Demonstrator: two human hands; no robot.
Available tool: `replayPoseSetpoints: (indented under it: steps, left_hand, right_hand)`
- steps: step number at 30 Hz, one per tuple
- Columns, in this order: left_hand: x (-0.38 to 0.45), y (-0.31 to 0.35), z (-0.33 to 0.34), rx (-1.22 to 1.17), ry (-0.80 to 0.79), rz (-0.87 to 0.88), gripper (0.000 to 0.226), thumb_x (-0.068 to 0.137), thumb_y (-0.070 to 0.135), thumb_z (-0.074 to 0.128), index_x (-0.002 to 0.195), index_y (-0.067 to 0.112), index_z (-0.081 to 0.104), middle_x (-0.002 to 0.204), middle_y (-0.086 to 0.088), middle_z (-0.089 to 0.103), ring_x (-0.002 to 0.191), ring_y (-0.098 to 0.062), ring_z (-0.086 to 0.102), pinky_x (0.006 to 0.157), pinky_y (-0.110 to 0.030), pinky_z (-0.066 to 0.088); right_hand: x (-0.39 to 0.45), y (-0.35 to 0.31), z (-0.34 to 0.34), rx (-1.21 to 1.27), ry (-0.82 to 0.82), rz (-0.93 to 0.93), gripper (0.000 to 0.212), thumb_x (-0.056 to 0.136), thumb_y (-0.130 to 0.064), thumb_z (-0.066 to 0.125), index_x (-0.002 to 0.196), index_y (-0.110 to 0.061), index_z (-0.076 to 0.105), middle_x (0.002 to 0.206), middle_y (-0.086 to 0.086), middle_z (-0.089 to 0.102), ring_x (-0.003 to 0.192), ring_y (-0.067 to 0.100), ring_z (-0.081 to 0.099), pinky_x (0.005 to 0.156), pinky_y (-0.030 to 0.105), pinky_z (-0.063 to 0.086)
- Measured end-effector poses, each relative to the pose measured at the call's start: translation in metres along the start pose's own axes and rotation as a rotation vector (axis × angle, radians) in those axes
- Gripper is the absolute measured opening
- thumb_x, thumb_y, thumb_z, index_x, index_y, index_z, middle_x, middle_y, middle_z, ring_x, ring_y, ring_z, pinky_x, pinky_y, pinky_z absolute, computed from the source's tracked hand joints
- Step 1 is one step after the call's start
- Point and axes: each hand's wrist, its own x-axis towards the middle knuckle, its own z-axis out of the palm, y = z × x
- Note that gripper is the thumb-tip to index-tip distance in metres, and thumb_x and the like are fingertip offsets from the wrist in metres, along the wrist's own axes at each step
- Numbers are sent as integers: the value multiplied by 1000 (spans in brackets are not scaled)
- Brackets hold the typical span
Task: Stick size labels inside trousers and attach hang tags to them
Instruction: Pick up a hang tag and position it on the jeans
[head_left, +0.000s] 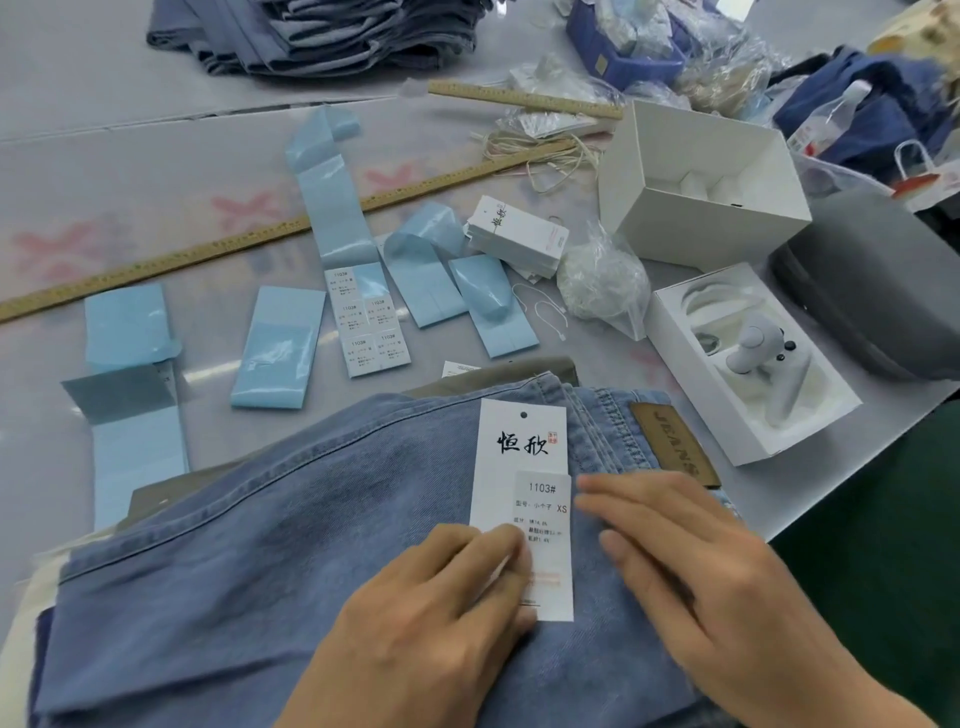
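One hang tag (522, 467) lies flat on folded blue jeans (260, 545), long axis running away from hands, punched hole at far end. Size label (545, 525) on its near half. Left hand (441, 618) nearer: straight fingers press tag's near-left edge. Right hand (691, 577) flat, fingers extended, just right of tag on denim. Beyond fingertips: label sheet (371, 322), loose tag strings (540, 312), tag stack (517, 234) on grey table (104, 130).

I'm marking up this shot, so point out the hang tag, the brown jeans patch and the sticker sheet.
hang tag (521, 441): head view, on its printed upper half.
brown jeans patch (673, 444): head view, its middle.
sticker sheet (373, 332): head view, among its remaining white labels.
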Motion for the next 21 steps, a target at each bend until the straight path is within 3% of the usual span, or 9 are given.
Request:
replayPoseSetpoints:
  steps: [5,8,12,15,19,21]
  left_hand:
    - [-6,-4,4,-7,-6,-7,30,100,34,56,102,17,81,114,6,74,99,-14,67,81,-26,51]
    - [-6,-5,4,-30,2,-16,30,99,33,56,102,18,81,115,6,74,99,-14,69,83,-25,50]
    - [-8,-3,3,-61,8,-38,34,102,34,51,103,19,82,116,7,75,99,-13,72,85,-26,51]
    - [-8,-2,0,-90,5,-40,35,101,34,50,102,19,82,117,7,74,99,-13,73,84,-26,52]
    - [-5,-1,-1,-115,-5,-86,41,103,35,45,98,22,83,114,10,75,95,-10,73,80,-24,53]
    - [-6,0,-3,-163,-47,-105,48,106,37,38,95,25,83,112,13,75,93,-7,73,80,-22,53]
  right_hand:
    - [8,3,2,-160,-115,-8,43,101,-43,47,129,-21,70,135,-14,64,129,11,56,100,43,53]
    - [12,5,1,-144,-13,25,41,102,-37,48,131,-16,68,142,-9,59,134,14,53,105,40,47]
    - [15,8,3,-229,-121,23,47,103,-45,40,132,-22,69,150,-5,52,140,19,46,107,44,45]
    - [18,15,-4,-250,-92,74,47,103,-46,40,129,-22,70,149,-3,52,140,22,45,103,51,47]
    - [20,22,-4,-195,-180,-76,44,104,-50,40,129,-31,70,156,-8,44,145,18,38,113,41,37]
    - [21,33,-5,-154,-142,-30,42,103,-49,42,125,-30,72,152,-10,47,144,14,40,110,40,42]
